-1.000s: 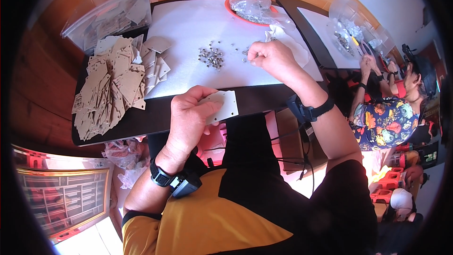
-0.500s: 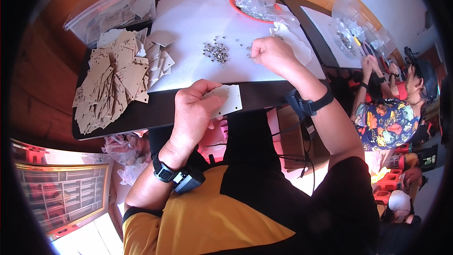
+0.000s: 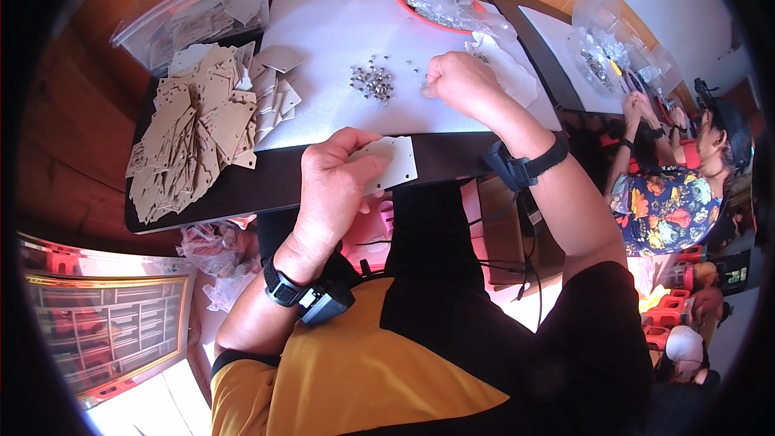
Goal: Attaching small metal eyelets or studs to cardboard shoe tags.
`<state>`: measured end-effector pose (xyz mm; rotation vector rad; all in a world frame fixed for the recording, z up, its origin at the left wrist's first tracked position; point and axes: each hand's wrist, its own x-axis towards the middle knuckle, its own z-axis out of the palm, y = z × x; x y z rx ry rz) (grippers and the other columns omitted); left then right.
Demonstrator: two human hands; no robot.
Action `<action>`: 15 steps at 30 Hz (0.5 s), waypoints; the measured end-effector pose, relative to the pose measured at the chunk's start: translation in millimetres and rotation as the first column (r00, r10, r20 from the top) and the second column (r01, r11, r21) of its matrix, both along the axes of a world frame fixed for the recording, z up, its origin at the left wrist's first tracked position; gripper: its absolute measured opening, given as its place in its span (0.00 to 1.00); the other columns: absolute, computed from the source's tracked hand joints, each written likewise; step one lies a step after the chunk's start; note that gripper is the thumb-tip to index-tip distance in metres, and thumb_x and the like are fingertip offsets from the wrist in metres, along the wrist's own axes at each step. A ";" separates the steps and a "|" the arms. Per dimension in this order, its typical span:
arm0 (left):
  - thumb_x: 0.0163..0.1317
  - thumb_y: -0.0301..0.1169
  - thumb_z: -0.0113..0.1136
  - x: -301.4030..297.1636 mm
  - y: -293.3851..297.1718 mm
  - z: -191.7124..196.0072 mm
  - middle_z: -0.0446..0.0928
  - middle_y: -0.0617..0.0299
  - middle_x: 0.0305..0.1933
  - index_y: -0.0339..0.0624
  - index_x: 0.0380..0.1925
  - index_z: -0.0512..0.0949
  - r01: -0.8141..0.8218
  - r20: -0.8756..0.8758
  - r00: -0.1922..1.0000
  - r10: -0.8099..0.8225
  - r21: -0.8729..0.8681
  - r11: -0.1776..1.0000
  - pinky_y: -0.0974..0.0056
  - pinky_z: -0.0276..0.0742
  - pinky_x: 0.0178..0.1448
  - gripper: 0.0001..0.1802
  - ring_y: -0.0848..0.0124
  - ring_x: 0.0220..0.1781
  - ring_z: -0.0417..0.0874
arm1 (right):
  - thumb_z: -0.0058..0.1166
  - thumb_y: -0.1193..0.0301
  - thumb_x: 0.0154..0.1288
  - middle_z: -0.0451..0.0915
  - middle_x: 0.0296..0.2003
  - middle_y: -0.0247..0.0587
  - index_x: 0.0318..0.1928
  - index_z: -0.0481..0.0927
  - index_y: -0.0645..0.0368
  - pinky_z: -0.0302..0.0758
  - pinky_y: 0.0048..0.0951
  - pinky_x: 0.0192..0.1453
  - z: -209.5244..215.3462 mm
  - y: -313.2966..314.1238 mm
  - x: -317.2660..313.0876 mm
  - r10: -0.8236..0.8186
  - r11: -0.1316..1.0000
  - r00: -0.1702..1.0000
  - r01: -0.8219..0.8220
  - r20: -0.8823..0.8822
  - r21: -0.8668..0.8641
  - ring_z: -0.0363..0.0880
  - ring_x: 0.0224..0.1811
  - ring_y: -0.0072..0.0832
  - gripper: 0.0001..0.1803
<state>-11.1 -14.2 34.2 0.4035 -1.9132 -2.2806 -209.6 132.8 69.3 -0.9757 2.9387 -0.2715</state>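
Note:
My left hand (image 3: 335, 173) grips a thin pale plate (image 3: 398, 163) with small holes along its edges, at the table's front edge. My thumb lies across its face. Over the white mat (image 3: 323, 24), the fingers of my right hand (image 3: 464, 85) are pinched together low above the surface; whatever is between the fingertips is too small to make out. Left of that hand lies a loose cluster of small shiny metal parts (image 3: 371, 85), with a few strays between. A big heap of similar beige plates (image 3: 198, 129) covers the table's left side.
A clear plastic bin (image 3: 202, 20) of plates stands at the back left. At the back right sit an orange-red bowl (image 3: 401, 2) with a plastic bag (image 3: 440, 0) and a crumpled white sheet (image 3: 517, 73). A person (image 3: 666, 202) works at the neighbouring table on the right.
My right hand has shifted slightly left and up over the mat, still pinched. The plate in my left hand is tilted a little differently. The view has moved slightly.

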 end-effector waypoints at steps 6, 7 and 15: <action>0.61 0.23 0.58 1.2 -0.7 0.3 0.81 0.62 0.27 0.30 0.44 0.82 0.002 -0.004 1.000 -0.002 0.020 1.000 0.76 0.69 0.19 0.12 0.82 0.20 0.76 | 0.63 0.67 0.56 0.85 0.32 0.47 0.34 0.86 0.55 0.77 0.46 0.43 -0.4 12.4 -1.5 0.078 0.996 0.993 -0.072 0.090 -0.061 0.84 0.40 0.45 0.07; 0.61 0.24 0.59 1.3 -0.7 0.6 0.82 0.63 0.28 0.31 0.44 0.82 -0.001 -0.001 1.000 0.001 -0.002 1.000 0.76 0.68 0.19 0.12 0.81 0.21 0.77 | 0.62 0.68 0.56 0.85 0.33 0.47 0.34 0.86 0.54 0.77 0.45 0.43 0.2 13.4 -0.7 0.059 0.996 0.991 -0.051 0.118 -0.072 0.84 0.40 0.45 0.07; 0.62 0.25 0.61 -0.7 -1.5 1.2 0.83 0.61 0.30 0.32 0.45 0.82 0.002 0.005 1.000 -0.002 -0.020 1.000 0.75 0.68 0.18 0.13 0.80 0.22 0.80 | 0.62 0.69 0.57 0.84 0.29 0.43 0.34 0.84 0.56 0.76 0.39 0.41 -7.6 11.1 -1.3 0.087 0.996 0.996 -0.087 0.017 -0.023 0.83 0.35 0.41 0.06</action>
